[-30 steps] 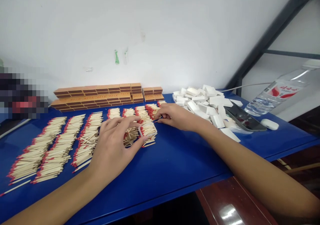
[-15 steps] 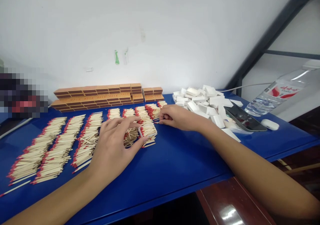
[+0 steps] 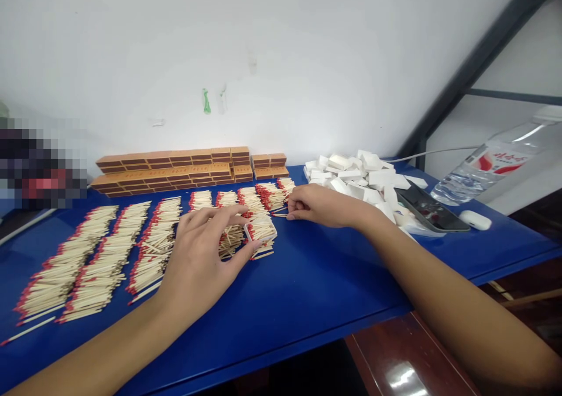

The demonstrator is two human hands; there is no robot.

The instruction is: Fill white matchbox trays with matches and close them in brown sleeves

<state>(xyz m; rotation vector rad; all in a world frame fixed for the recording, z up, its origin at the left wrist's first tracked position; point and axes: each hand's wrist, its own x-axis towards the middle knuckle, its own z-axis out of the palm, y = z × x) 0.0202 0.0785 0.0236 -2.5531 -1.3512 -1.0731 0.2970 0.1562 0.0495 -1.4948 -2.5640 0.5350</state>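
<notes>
My left hand [image 3: 202, 256] has its thumb and fingertips around the ends of a small white matchbox tray [image 3: 275, 231]. Matches with red heads [image 3: 262, 227] fill that tray, which rests over more loose matches. To the right, the thumb and index finger of my right hand [image 3: 325, 206] pinch one match [image 3: 280, 215], its head pointing left. Beside that hand is a short pile of matches [image 3: 270, 195]. Part of another pile is hidden behind my left fingers.
Long rows of matches [image 3: 94, 267] cover the blue table [image 3: 307, 290] at left. Brown matchbox covers [image 3: 171, 176] are stacked along the wall. A heap of white trays [image 3: 346, 176], a phone [image 3: 430, 205], an earphone case [image 3: 475, 220] and a tilted water bottle [image 3: 483, 161] are at right.
My right hand has shifted slightly right, and the match at its fingertips now shows more clearly. My left hand stays at the tray.
</notes>
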